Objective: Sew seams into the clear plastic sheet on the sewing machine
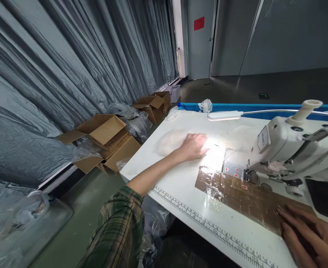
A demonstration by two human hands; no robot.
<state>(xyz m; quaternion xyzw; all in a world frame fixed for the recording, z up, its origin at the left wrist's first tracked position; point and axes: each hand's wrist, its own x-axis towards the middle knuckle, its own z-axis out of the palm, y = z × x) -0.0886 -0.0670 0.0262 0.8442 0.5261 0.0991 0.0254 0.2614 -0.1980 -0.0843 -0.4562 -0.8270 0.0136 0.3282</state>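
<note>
My left hand reaches out over the white sewing table and lies palm down on a pale, soft piece of fabric, fingers together and flat. My right hand rests near the table's front right with its fingers stretched out flat on a brown taped patch; nothing is in it. The white sewing machine stands to the right, its needle area and metal plate brightly lit by a lamp.
A printed ruler runs along the table's front edge. Open cardboard boxes and plastic bags lie on the green floor at the left, below grey plastic curtains. A blue edge borders the table's far side. Grey doors stand behind.
</note>
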